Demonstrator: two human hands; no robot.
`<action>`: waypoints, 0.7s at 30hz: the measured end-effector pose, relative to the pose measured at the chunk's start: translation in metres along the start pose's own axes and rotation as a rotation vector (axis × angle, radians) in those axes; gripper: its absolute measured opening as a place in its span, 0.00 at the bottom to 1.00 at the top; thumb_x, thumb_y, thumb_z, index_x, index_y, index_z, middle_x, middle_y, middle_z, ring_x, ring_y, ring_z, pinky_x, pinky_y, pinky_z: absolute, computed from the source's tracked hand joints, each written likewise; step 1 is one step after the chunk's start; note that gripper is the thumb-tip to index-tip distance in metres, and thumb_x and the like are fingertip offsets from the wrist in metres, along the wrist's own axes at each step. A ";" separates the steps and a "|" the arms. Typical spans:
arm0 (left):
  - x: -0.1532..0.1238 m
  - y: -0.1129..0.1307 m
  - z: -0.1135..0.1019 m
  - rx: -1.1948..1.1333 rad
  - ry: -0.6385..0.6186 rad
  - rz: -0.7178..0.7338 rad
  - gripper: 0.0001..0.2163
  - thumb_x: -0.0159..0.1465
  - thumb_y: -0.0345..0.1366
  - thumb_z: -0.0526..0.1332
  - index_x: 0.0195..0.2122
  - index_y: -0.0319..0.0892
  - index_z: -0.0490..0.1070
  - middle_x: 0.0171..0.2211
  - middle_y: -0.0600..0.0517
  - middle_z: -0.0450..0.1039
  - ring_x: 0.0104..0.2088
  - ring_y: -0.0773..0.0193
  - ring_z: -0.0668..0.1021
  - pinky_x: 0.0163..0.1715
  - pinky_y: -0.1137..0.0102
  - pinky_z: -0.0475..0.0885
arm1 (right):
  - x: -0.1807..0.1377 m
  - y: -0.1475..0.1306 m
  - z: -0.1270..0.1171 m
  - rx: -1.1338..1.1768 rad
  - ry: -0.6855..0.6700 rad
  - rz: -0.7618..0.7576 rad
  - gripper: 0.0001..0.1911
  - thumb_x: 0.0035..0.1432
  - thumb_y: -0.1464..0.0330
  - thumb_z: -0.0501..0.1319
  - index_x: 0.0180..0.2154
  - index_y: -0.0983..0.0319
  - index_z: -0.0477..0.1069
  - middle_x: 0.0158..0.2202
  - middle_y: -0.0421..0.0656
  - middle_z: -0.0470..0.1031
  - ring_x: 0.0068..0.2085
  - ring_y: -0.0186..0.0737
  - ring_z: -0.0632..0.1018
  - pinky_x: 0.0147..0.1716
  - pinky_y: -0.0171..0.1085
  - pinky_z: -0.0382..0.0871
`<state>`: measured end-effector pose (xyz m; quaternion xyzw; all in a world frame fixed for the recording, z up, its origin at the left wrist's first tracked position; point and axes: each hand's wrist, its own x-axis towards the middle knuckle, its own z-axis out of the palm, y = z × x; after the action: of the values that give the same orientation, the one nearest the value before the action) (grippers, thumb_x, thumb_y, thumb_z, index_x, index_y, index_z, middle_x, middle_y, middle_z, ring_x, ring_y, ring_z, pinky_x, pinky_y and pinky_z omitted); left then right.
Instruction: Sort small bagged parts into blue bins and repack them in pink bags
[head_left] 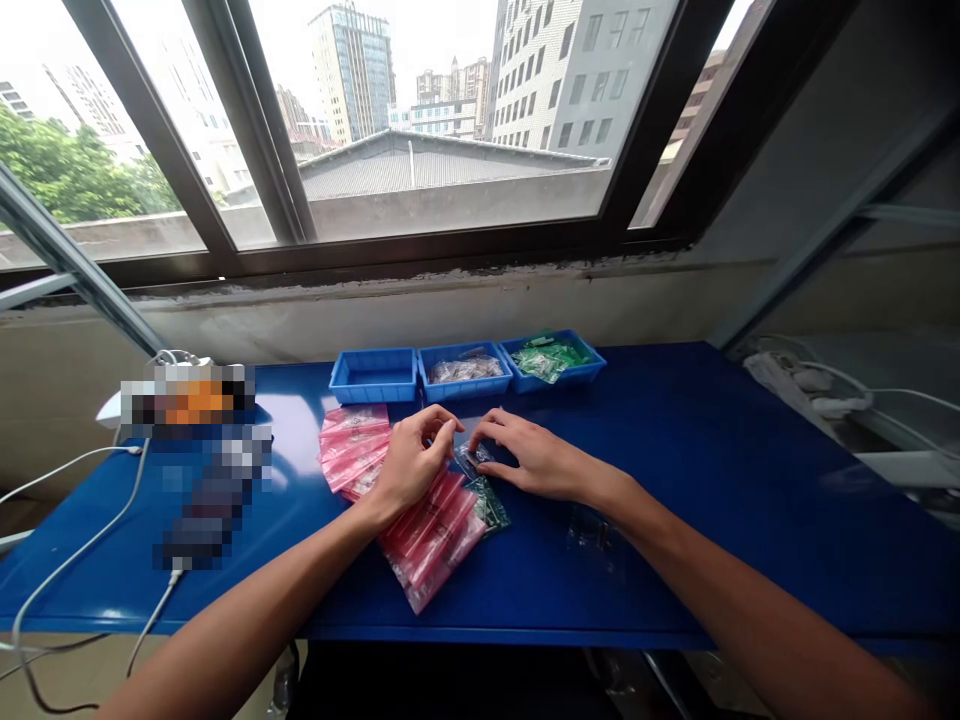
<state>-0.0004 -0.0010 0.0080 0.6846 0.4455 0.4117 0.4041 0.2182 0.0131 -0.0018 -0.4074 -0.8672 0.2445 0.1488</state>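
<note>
The left hand [409, 465] was curled, its thumb and fingertips seeming to pinch the near edge of a small clear bag [474, 460] that lay on the table [712, 450] between both hands. The right hand [529, 460] was spread almost flat, its fingertips pressing down on the same bag and gripping nothing. What the bag held was too small to tell.

Just under it lay a green packet [491, 505], and below the left wrist a fanned pile of pink bags [435, 545]. A second pile of pink bags [352, 440] sat to the left, touching the first. Another clear bag [596, 535] lay beside the right forearm.

The work looked to be in its middle. Of three blue trays at the back, the left tray [373, 395] stood empty, the middle tray [465, 390] held clear packets and the right tray [570, 378] green ones. Many pink bags lay loose on the table, so plenty seemed left to handle.
</note>
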 end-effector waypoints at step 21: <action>0.002 -0.005 0.000 0.097 -0.026 0.036 0.08 0.68 0.39 0.64 0.38 0.41 0.79 0.36 0.48 0.82 0.33 0.62 0.79 0.30 0.71 0.71 | 0.006 -0.003 0.007 0.592 0.321 0.066 0.18 0.59 0.57 0.71 0.45 0.60 0.75 0.30 0.38 0.76 0.31 0.39 0.78 0.35 0.38 0.75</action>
<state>-0.0011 0.0024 0.0039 0.7166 0.4473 0.3879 0.3688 0.2094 0.0146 -0.0054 -0.4078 -0.7102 0.4233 0.3874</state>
